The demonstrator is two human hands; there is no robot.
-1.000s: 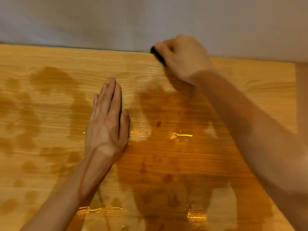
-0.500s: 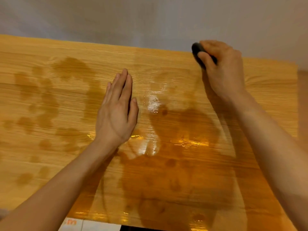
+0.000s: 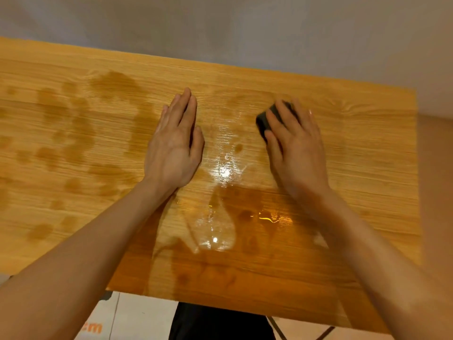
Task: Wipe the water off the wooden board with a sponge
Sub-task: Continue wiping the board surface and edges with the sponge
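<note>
The wooden board [image 3: 367, 168] fills the view, light oak in colour, with dark damp patches on its left half and a glossy film of water [image 3: 225, 173] down the middle. My left hand [image 3: 175, 146] lies flat on the board, fingers straight and together, just left of the wet streak. My right hand [image 3: 294, 148] holds a dark sponge [image 3: 263, 122] against the board to the right of the streak; thumb and fingers wrap its sides and most of it is hidden under the fingers.
A pale grey wall [image 3: 220, 28] runs behind the board's far edge. Past the board's near edge I see a light floor [image 3: 137, 315] with orange lettering, dark clothing [image 3: 220, 322] and a thin table leg [image 3: 277, 327]. The board's right edge ends near the frame's right side.
My right hand has drawn the sponge from the board's far edge toward me, and it sits level with my left hand. The view has tilted down; the near edge and floor have come into sight.
</note>
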